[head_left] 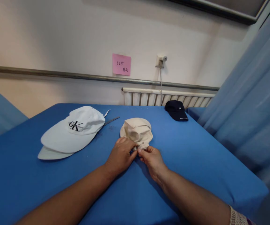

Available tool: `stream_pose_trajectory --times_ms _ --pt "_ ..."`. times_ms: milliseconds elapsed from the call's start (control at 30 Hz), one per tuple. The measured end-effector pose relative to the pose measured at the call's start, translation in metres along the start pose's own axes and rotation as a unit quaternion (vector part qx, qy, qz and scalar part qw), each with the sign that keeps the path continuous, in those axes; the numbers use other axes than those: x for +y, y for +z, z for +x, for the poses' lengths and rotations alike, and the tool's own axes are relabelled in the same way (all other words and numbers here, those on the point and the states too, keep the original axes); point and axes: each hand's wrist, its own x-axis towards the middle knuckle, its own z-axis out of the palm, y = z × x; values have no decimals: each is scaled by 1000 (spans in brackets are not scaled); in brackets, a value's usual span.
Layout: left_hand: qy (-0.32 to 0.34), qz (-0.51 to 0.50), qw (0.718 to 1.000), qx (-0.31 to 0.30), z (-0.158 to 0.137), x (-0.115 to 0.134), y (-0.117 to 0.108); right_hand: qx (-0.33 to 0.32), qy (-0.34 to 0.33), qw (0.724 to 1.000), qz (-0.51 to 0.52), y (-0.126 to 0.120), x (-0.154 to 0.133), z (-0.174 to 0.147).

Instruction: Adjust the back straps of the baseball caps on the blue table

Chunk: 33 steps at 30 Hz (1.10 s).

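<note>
A beige cap [137,128] lies in the middle of the blue-covered table [130,193], with its strap and small metal buckle towards me. My left hand [123,153] is closed on the cap's near left edge, thumb and fingers by the buckle. From the right, my right hand [152,161] pinches the strap end beside the buckle. The fingertips of both hands almost meet there and hide part of the strap.
White caps [78,128] with black lettering are stacked on the left, a dark strap sticking out behind them. A navy cap [176,109] sits at the far right edge. Behind are a radiator [144,97], a metal rail [78,75] and a plugged-in cable; a blue curtain [249,93] hangs right.
</note>
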Motion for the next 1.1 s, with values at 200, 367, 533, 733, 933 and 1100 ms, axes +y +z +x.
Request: stream_pose_trajectory --times_ms 200,367,533,733,933,1100 --pt "-26 -50 998 -6 -1 2 -3 14 -26 1000 -11 -2 0 2" --pt "-79 -93 992 7 -2 0 1 18 -30 999 -12 -5 -1 4" --pt "-161 -169 972 24 1 4 6 11 -41 999 -11 -3 -2 -1" --pt "-294 -436 848 59 3 10 12 -10 -50 999 -13 -1 2 -1" --pt "-329 -484 806 89 3 13 11 -24 -54 998 -5 -2 4 2" --pt "-335 -493 798 86 3 13 11 -32 -66 997 -16 -3 3 3"
